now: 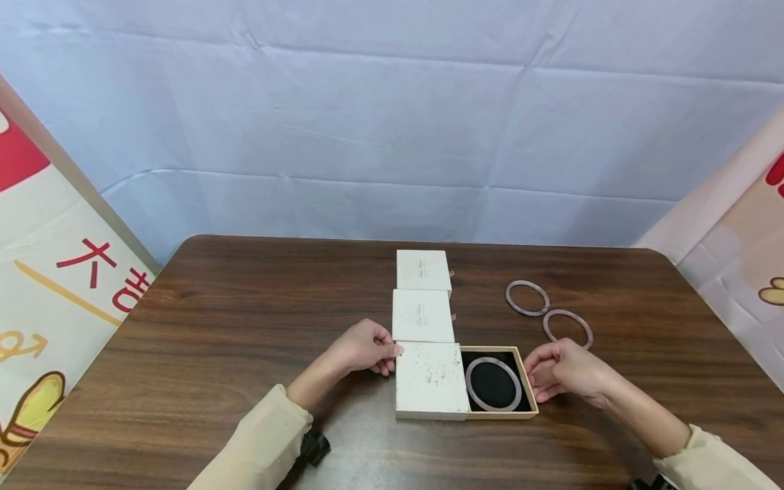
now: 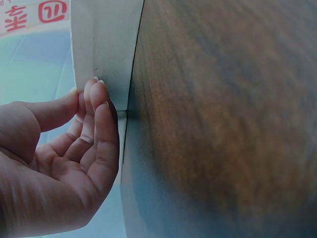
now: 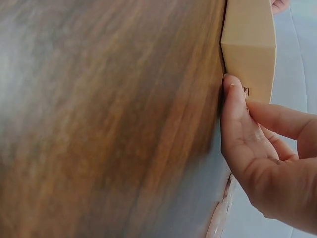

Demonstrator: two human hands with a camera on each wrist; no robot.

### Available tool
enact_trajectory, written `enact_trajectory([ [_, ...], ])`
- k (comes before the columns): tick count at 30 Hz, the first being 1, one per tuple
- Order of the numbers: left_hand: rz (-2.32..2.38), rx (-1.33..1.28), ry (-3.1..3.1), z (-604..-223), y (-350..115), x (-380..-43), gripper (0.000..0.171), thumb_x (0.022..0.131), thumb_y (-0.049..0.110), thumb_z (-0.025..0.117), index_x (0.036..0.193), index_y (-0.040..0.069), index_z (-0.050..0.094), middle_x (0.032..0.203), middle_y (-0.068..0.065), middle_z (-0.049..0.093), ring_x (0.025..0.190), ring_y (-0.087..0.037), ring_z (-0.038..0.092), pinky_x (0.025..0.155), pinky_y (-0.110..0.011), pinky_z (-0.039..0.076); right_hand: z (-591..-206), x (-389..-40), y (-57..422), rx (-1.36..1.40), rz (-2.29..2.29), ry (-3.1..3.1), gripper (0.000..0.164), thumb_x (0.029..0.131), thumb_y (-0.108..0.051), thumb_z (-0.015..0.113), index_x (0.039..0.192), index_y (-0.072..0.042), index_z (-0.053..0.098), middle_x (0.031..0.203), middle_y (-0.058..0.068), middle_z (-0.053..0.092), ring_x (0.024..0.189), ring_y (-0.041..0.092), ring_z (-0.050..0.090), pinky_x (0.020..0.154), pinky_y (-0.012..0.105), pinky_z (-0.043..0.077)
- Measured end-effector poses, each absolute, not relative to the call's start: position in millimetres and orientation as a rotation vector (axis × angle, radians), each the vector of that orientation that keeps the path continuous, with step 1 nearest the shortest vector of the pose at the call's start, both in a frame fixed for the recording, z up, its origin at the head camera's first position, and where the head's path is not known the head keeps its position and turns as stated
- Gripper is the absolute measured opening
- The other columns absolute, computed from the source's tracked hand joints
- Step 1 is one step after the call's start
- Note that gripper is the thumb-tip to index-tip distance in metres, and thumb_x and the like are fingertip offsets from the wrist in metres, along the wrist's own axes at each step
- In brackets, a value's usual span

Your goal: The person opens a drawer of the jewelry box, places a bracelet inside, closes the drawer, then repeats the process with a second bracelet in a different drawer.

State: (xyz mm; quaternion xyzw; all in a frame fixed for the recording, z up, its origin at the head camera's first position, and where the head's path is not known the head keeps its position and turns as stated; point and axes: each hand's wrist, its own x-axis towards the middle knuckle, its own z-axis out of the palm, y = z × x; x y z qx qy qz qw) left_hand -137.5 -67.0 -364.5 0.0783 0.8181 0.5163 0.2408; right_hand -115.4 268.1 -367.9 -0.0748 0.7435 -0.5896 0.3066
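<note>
On the table lies a white slide-out box sleeve, its top speckled with dark marks. Its tan-edged drawer sticks out to the right, with a pale bangle on the black lining inside. My left hand touches the sleeve's left side, fingertips against the side wall and thumb at the upper edge. At the drawer's right end, my right hand rests its fingertips on the end wall. A short brown ribbon tab shows between that thumb and fingers; whether it is pinched is unclear.
Two white boxes, a middle one and a far one, line up behind the sleeve, ribbon tabs to the right. Two loose bangles, one farther back and one near my right hand, lie on the brown table.
</note>
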Motion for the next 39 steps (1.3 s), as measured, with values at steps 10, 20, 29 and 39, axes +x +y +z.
enact_trajectory([
  [10,1.412,0.205,2.24,-364.6,-66.4,-137.7,0.022,0.087,0.006,0.061,0.068,-0.003,0.058,0.054,-0.005,0.058,0.047,-0.01,0.055,0.048,-0.025,0.049,-367.3,-114.9,267.9,-0.197,-1.576,1.951,0.015,0.076,0.013,0.053,0.09,0.017,0.056,0.072,0.009,0.061,0.063,0.016,0.061,0.061,0.033,0.054],
  [20,1.411,0.194,2.236,-364.6,-66.3,-138.1,0.021,0.087,0.006,0.061,0.069,-0.003,0.059,0.055,-0.005,0.058,0.048,-0.01,0.056,0.049,-0.025,0.049,-367.1,-114.6,268.3,-0.197,-1.588,1.928,0.015,0.077,0.012,0.052,0.091,0.015,0.056,0.073,0.009,0.061,0.065,0.017,0.062,0.062,0.034,0.054],
  [29,1.418,0.206,2.227,-363.9,-66.6,-137.2,0.021,0.088,0.005,0.061,0.068,-0.004,0.058,0.055,-0.005,0.058,0.048,-0.01,0.055,0.049,-0.025,0.049,-367.2,-114.6,268.0,-0.189,-1.597,1.908,0.016,0.079,0.013,0.051,0.093,0.017,0.056,0.077,0.012,0.064,0.067,0.02,0.064,0.064,0.037,0.054],
  [39,1.412,0.207,2.228,-363.8,-66.6,-137.7,0.022,0.087,0.006,0.061,0.068,-0.004,0.058,0.055,-0.005,0.058,0.048,-0.011,0.056,0.05,-0.026,0.05,-367.9,-114.8,270.8,-0.21,-1.608,1.885,0.017,0.079,0.013,0.05,0.094,0.017,0.056,0.077,0.011,0.064,0.069,0.02,0.064,0.065,0.037,0.054],
])
